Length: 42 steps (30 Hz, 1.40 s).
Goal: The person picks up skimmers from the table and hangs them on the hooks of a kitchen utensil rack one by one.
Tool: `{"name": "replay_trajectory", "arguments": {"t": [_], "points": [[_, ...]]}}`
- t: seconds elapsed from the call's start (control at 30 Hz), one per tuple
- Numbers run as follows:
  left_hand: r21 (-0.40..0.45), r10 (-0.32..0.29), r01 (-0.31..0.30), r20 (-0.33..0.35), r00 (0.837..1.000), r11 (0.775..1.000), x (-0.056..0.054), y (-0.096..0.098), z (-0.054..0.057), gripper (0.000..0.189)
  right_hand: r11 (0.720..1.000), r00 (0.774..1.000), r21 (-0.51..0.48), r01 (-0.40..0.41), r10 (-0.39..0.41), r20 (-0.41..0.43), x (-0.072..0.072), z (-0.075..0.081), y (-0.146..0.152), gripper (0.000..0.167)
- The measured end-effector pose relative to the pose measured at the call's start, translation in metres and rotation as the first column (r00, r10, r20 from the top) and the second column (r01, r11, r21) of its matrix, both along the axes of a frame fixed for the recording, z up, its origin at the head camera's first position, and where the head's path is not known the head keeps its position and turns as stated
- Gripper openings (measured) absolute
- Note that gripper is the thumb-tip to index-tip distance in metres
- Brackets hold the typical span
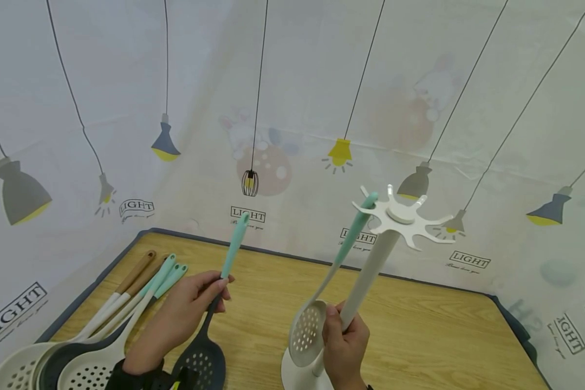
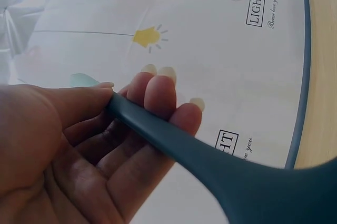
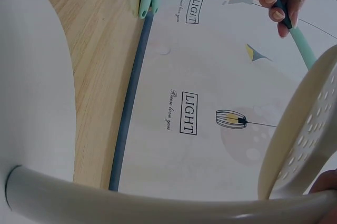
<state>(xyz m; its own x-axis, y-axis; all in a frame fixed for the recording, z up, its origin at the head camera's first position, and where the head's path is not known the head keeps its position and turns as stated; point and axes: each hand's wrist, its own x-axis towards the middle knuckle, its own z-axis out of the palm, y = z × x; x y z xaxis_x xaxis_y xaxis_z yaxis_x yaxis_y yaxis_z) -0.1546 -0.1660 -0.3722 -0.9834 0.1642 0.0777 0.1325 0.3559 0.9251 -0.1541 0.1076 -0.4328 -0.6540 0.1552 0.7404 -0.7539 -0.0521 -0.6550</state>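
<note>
My left hand (image 1: 187, 303) pinches a dark skimmer (image 1: 202, 355) near where its dark neck meets the mint handle. The handle points up and the perforated head hangs below, partly behind the wrist strap. In the left wrist view, thumb and fingers lie around the dark neck (image 2: 158, 132). My right hand (image 1: 345, 344) grips the pole of a white utensil stand (image 1: 372, 265), which tilts to the right. A pale skimmer (image 1: 308, 333) with a mint handle hangs from one of the hooks of the stand's top, its perforated head beside the right hand.
Several utensils lie bunched on the wooden table (image 1: 419, 325) at the left, among them a white skimmer (image 1: 85, 374) and a pair of brown handles (image 1: 135, 271). The stand's round base (image 1: 297, 374) is at the near edge of view. Behind the table hangs a lamp-printed cloth (image 1: 302, 81).
</note>
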Motion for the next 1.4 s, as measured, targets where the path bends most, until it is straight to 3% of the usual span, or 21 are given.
{"name": "replay_trajectory", "arguments": {"t": [0.33, 0.57, 1.1, 1.4], "points": [[0.021, 0.014, -0.014, -0.013, 1.0, 1.0, 0.005, 0.005, 0.004, 0.03, 1.0, 1.0, -0.009, -0.005, 0.005, -0.004, 0.0, -0.001, 0.0, 0.026], [0.017, -0.002, 0.003, -0.062, 0.998, 1.0, 0.008, 0.006, 0.006, 0.031, 1.0, 1.0, -0.008, -0.005, 0.005, -0.002, 0.0, -0.001, 0.001, 0.027], [-0.045, 0.057, -0.061, -0.088, 0.995, 0.997, 0.013, 0.015, 0.014, 0.025, 1.0, 1.0, -0.022, -0.007, 0.007, -0.009, 0.0, -0.001, 0.0, 0.026], [-0.017, 0.069, -0.073, -0.167, 0.983, 0.997, 0.019, 0.021, 0.021, 0.025, 1.0, 0.998, -0.004, 0.03, -0.029, 0.06, 0.002, 0.002, 0.0, 0.028]]}}
